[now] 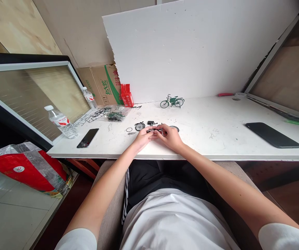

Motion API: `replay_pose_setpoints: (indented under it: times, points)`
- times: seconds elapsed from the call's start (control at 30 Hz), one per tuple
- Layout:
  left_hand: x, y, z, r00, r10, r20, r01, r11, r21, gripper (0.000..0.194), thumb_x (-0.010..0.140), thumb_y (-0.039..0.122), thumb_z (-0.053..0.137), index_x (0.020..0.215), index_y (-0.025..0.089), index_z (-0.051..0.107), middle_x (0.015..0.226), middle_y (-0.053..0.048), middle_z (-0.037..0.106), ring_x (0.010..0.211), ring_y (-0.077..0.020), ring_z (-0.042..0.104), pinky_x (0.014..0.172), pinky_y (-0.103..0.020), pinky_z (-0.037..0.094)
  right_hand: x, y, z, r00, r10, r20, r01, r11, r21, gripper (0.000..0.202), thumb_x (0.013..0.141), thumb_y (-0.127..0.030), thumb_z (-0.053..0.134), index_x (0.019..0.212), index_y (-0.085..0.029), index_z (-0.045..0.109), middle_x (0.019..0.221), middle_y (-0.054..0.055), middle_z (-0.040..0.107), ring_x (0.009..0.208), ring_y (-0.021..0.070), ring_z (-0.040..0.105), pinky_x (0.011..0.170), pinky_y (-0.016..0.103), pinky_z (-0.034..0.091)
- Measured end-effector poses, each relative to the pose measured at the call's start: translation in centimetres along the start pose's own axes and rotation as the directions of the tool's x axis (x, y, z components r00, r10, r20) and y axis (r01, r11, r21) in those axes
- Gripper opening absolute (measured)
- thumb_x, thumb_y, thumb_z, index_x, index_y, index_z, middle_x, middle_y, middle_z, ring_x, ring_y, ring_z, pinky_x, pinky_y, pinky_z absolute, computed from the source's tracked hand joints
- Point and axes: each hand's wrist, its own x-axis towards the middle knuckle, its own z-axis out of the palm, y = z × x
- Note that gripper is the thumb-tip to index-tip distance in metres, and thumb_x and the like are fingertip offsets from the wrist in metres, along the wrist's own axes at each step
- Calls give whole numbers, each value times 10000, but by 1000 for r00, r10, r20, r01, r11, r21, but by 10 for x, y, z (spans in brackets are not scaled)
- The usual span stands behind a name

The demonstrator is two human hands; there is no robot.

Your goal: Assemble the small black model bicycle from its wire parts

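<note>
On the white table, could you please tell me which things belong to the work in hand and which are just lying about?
In the work:
dark part, between left hand and right hand
spoked wheel, thin ring, black block
likely green bicycle model, bagged green parts

Apparently just lying about:
black phone, dark slab
near bottle, far bottle
red box

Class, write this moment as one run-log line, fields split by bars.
left hand: on dark part | right hand: on same part | beside hands: spoked wheel | behind: green model bicycle, upright
</note>
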Motion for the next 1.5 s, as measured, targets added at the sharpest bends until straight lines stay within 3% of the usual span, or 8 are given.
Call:
replay_pose_setpoints:
  times: [0.63, 0.97, 1.5]
  points:
    - [1, -1, -2, 1000, -9, -1, 9, 1000, 21, 260, 899, 162, 732, 1155, 116, 742, 1096, -160, 787, 1070, -271, 763, 1096, -483, 520, -1, 2, 2, 999, -18, 29, 18, 1000, -10, 280, 1029, -442, 569, 1159, -239, 712, 770, 27, 754, 619, 190, 645, 685, 304, 464]
    - [0, -1, 0, 999, -7, -45, 9, 999, 42, 231, 896, 136, 704, 1125, 130, 733, 1092, -140, 785, 1040, -258, 761, 1065, -468, 536, -1, -3, -2, 998, -30, 58, 32, 999, -22, 282, 1025, -411, 562, 1170, -227, 720, 666, -1, 666, 571, 179, 582, 649, 296, 425]
    - [0, 0, 2, 998, -9, -68, 15, 996, 86, 231, 838, 133, 702, 1068, 127, 722, 1044, -127, 778, 1035, -270, 750, 1033, -454, 537, 0, -9, -4, 993, -41, 108, 43, 999, -15, 263, 1027, -414, 558, 1106, -221, 718, 701, 10, 689, 572, 169, 573, 634, 286, 395]
